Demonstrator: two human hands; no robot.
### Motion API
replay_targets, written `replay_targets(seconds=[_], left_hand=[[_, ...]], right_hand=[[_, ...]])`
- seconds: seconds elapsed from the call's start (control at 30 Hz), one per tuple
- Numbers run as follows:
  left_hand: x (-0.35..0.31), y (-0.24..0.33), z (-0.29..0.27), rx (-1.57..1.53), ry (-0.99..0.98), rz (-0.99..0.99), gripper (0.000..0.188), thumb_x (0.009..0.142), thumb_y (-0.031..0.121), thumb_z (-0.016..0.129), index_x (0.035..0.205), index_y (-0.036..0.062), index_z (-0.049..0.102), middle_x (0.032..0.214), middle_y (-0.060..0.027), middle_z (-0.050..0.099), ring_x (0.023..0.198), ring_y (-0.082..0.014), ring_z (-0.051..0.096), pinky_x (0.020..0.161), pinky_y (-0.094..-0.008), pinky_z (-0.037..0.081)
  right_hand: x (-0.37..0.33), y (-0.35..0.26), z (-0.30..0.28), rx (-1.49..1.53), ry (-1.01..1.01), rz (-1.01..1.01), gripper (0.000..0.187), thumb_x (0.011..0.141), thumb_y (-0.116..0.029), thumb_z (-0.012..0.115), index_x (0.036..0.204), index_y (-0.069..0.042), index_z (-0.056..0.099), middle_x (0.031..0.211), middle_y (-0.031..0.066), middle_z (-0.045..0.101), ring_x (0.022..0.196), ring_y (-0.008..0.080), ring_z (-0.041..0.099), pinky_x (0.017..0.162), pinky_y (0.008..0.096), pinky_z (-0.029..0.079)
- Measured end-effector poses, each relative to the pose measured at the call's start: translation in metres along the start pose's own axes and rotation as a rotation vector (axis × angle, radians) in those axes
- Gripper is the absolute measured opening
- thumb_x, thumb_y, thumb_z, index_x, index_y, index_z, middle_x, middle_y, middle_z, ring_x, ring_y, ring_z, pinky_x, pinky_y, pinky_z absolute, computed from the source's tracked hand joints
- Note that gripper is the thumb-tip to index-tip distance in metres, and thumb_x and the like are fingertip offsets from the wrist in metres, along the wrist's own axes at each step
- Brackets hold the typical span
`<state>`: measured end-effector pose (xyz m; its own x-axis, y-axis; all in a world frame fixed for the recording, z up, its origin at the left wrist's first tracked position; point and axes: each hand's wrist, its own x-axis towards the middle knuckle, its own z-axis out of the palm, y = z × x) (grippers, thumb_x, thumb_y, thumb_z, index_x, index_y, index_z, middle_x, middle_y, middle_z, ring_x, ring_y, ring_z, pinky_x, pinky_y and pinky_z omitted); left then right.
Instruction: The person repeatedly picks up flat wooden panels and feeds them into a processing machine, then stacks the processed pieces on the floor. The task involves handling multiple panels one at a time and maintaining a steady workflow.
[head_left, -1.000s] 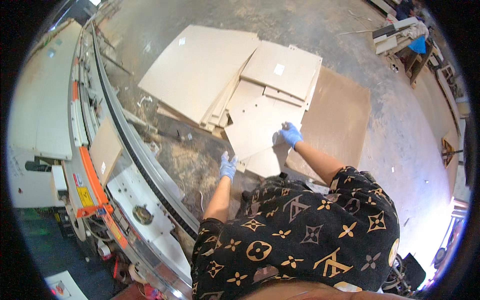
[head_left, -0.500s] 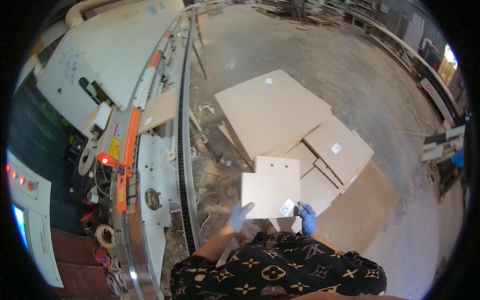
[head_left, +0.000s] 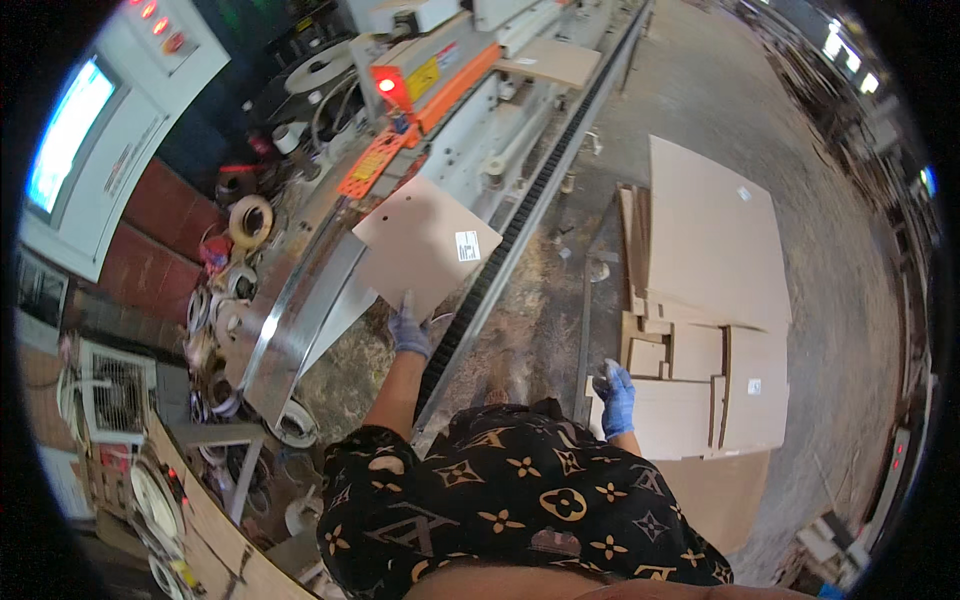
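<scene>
The left hand (head_left: 409,334), gloved in light blue, is clamped on the near edge of a flat beige board (head_left: 425,250), with the thumb lying on its upper face. This board bears a white printed label (head_left: 467,246) toward its right corner and two small dark holes near its left corner; it is above the near part of a long white and grey machine (head_left: 470,155), but I cannot tell whether it touches it. The right hand (head_left: 617,400), gloved likewise, has its fingers loosely bent and apart from the thumb, with nothing seen in them, just beside a pile of beige boards (head_left: 712,235) on the grey floor (head_left: 700,80). Farther along the machine are a lit red lamp (head_left: 386,86), an orange strip (head_left: 460,88) and another beige board (head_left: 552,63). At the far left stands a white cabinet (head_left: 185,60) with a bright screen (head_left: 72,135).
</scene>
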<state>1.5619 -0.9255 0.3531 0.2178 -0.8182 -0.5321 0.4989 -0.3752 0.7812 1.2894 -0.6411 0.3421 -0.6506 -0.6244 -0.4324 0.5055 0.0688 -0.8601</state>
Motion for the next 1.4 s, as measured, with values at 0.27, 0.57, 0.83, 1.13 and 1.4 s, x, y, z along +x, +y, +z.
replay_targets(seconds=[0.27, 0.57, 0.83, 1.13, 1.4], left_hand=[[0.098, 0.024, 0.009, -0.241, -0.054, -0.036, 0.044, 0.082, 0.040, 0.063, 0.119, 0.0205, 0.050, 0.108, -0.0033, 0.059, 0.085, -0.0193, 0.059, 0.060, -0.0324, 0.050], [0.136, 0.051, 0.056, -0.363, -0.017, -0.193, 0.043, 0.088, 0.048, 0.048, 0.123, 0.0228, 0.048, 0.115, -0.0009, 0.057, 0.099, -0.0213, 0.055, 0.074, -0.0410, 0.049], [0.181, 0.040, 0.127, -0.341, -0.177, -0.224, 0.048, 0.087, 0.051, 0.047, 0.124, 0.0190, 0.047, 0.117, -0.0040, 0.055, 0.104, -0.0210, 0.052, 0.079, -0.0428, 0.047], [0.239, 0.060, 0.211, 0.061, -0.282, -0.320, 0.055, 0.085, 0.054, 0.047, 0.123, 0.0137, 0.046, 0.118, -0.0085, 0.052, 0.104, -0.0211, 0.050, 0.080, -0.0426, 0.046], [0.093, 0.065, 0.164, 0.217, -0.332, 0.111, 0.044, 0.086, 0.046, 0.052, 0.116, 0.0132, 0.050, 0.104, -0.0049, 0.051, 0.090, -0.0154, 0.050, 0.073, -0.0351, 0.047]], right_hand=[[-0.006, 0.000, 0.025, -0.083, 0.004, 0.086, 0.027, 0.086, -0.027, 0.063, 0.109, -0.013, 0.061, 0.097, 0.0023, 0.065, 0.077, 0.0150, 0.059, 0.068, 0.0280, 0.048], [0.000, -0.005, 0.052, -0.078, 0.089, 0.082, 0.029, 0.084, -0.027, 0.064, 0.109, -0.014, 0.061, 0.097, 0.0008, 0.064, 0.079, 0.0148, 0.059, 0.071, 0.0303, 0.047], [-0.020, -0.009, 0.049, -0.023, 0.172, 0.049, 0.024, 0.086, -0.022, 0.064, 0.107, -0.011, 0.062, 0.094, 0.0006, 0.064, 0.077, 0.0101, 0.058, 0.069, 0.0246, 0.047], [-0.041, 0.015, -0.059, 0.003, 0.572, 0.035, 0.036, 0.085, -0.029, 0.062, 0.112, -0.006, 0.060, 0.094, 0.0037, 0.062, 0.077, 0.0141, 0.053, 0.065, 0.0243, 0.043], [-0.010, 0.005, -0.222, -0.438, 1.198, 0.063, 0.070, 0.073, -0.035, 0.071, 0.132, -0.009, 0.044, 0.118, 0.0176, 0.056, 0.107, 0.0288, 0.054, 0.088, 0.0368, 0.045]])
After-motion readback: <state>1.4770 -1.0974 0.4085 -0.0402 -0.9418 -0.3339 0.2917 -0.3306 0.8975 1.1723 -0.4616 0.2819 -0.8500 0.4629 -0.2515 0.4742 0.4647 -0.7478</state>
